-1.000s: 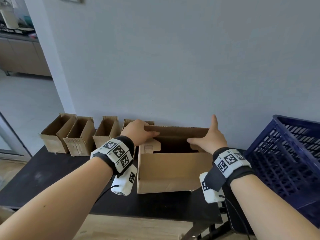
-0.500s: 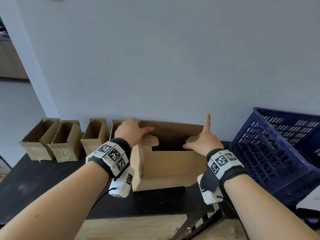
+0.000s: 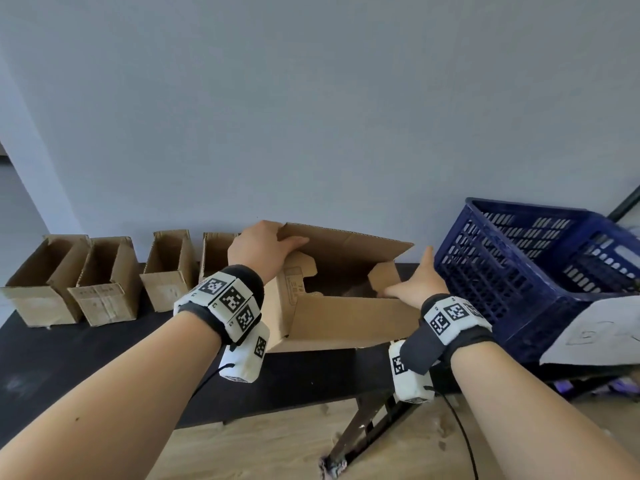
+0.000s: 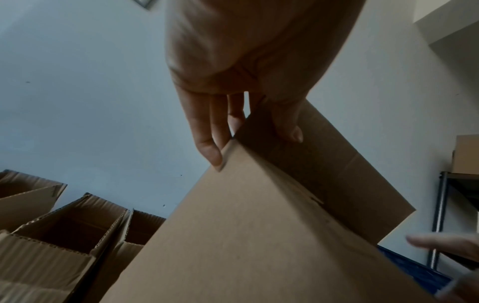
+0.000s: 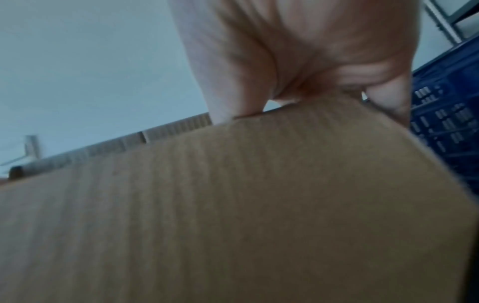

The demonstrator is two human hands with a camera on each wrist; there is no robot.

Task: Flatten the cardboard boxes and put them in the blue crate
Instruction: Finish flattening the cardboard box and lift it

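Observation:
A large open cardboard box (image 3: 346, 320) stands on the black table (image 3: 86, 358), skewed into a slanted shape. My left hand (image 3: 263, 247) grips its far left corner: in the left wrist view the thumb (image 4: 290, 127) lies inside the back wall and the fingers (image 4: 207, 147) outside the box (image 4: 259, 235). My right hand (image 3: 412, 285) presses on the near right corner, thumb inside, fingers straight along the outer side. The right wrist view shows the box wall (image 5: 233, 205) under the palm. The blue crate (image 3: 519, 271) stands just right of the box, tilted.
Several small open cardboard boxes (image 3: 104, 289) line the wall at the left of the table. The wall runs close behind the table. A metal shelf (image 4: 440, 215) stands behind the crate (image 5: 445, 123). Wooden floor and a table leg (image 3: 367, 431) show below.
The box has been pushed out of square, its right end slanting toward the crate. My right hand moved right with the near corner. My left hand stayed on the far left corner.

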